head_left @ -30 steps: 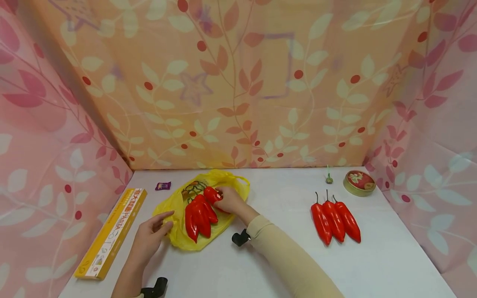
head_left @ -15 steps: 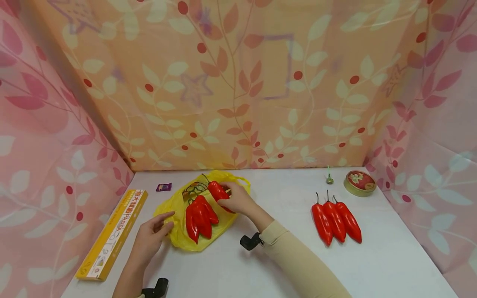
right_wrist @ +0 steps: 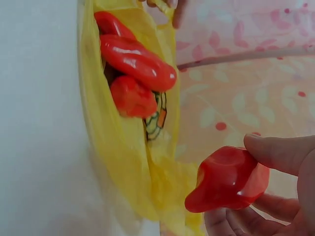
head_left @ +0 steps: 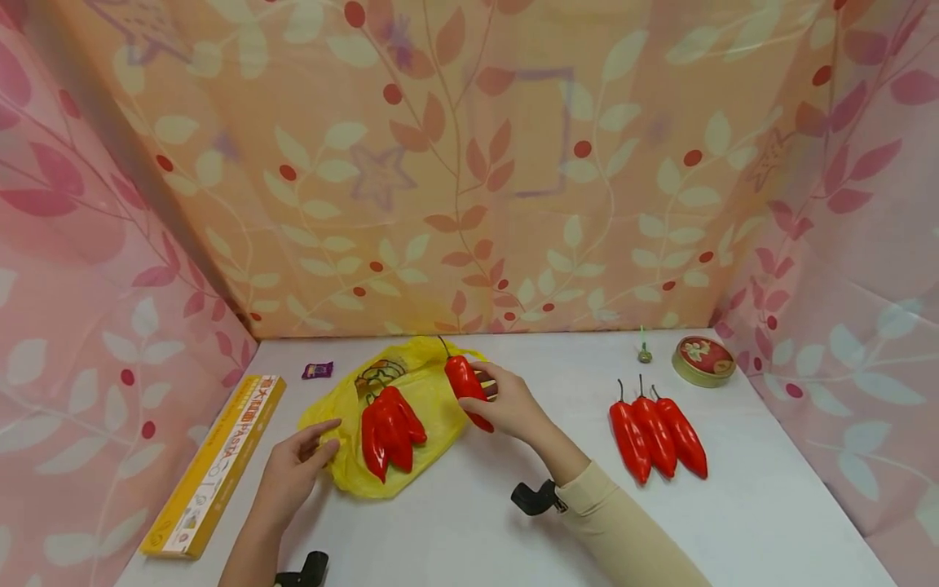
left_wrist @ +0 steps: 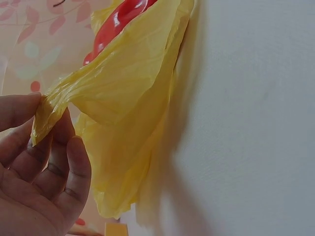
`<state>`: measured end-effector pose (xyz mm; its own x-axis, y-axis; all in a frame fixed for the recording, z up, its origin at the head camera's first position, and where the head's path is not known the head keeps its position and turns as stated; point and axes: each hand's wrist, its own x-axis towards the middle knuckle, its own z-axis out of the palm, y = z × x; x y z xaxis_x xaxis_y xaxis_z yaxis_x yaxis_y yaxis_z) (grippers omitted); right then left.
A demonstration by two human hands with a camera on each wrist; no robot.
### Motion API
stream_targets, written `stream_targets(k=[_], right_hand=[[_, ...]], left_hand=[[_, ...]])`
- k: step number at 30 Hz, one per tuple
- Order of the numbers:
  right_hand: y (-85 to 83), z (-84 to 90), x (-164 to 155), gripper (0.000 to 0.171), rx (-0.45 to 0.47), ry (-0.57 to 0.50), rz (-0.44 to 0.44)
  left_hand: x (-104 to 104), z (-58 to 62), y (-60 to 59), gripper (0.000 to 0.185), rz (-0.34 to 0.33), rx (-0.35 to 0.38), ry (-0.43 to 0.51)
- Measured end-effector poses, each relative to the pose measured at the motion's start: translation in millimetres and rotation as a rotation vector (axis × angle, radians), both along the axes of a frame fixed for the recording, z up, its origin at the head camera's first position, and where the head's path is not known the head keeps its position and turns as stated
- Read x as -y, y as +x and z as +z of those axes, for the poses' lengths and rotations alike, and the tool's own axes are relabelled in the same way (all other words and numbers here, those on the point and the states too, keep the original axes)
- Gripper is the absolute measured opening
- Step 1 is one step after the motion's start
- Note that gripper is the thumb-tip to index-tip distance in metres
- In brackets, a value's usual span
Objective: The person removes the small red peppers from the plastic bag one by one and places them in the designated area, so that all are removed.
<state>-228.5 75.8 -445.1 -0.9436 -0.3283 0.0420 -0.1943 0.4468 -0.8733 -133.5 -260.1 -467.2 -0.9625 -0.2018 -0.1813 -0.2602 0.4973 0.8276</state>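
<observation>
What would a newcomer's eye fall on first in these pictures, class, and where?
Probably the glossy red pepper, held in the right hand near the yellow bag, where more peppers lie. Next, perhaps, the three peppers side by side on the right of the white table.

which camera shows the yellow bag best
The head view, where the bag shows almost whole. The left wrist view gives an edge, pinched by the left hand; the right wrist view, its opening with peppers inside.
</observation>
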Motion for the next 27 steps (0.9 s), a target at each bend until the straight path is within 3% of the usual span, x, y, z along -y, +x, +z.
stream_targets(k=[13, 27], right_hand=[[20.2, -13.8, -45, 0.062, -0.001, 0.01, -0.132], [37.9, -33.3, -112, 0.067, -0.008, 0.191, -0.295]], left_hand=[[2, -2.0, 0.8, 0.044, 0.014, 0.008, -0.011], [1, -2.2, -3.1, 0.045, -0.012, 0.011, -0.01]])
